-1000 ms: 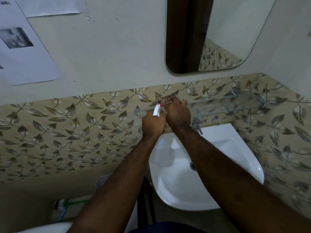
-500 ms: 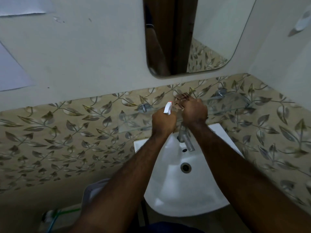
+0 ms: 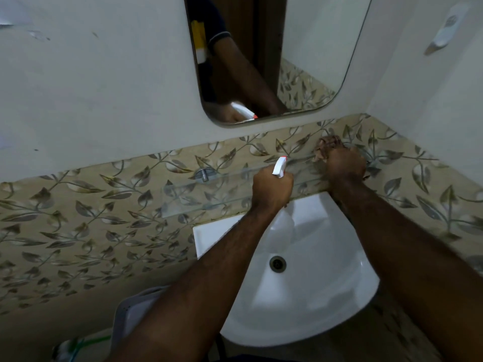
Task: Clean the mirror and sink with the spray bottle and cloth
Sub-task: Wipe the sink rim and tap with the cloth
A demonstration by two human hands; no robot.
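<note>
My left hand (image 3: pixel 271 190) grips a clear spray bottle (image 3: pixel 283 226) with a white and red nozzle (image 3: pixel 279 166), held over the back of the white corner sink (image 3: pixel 326 309). My right hand (image 3: pixel 343 163) is closed on a brownish cloth (image 3: pixel 322 150) at the glass shelf (image 3: pixel 209 194), against the leaf-patterned tiles. The mirror (image 3: pixel 313 53) hangs on the wall above and reflects my arm and the bottle's nozzle. The tap is hidden behind my hands.
The sink drain (image 3: pixel 277 263) shows in the basin. A metal bracket (image 3: pixel 205 175) holds the shelf. A white fitting (image 3: pixel 444 30) is fixed to the right wall. A pale plastic object (image 3: pixel 133 314) and a green hose (image 3: pixel 96 340) lie low on the left.
The view has swung left and up, so more of the mirror shows. My right hand has moved right along the shelf, away from my left hand, which keeps the bottle.
</note>
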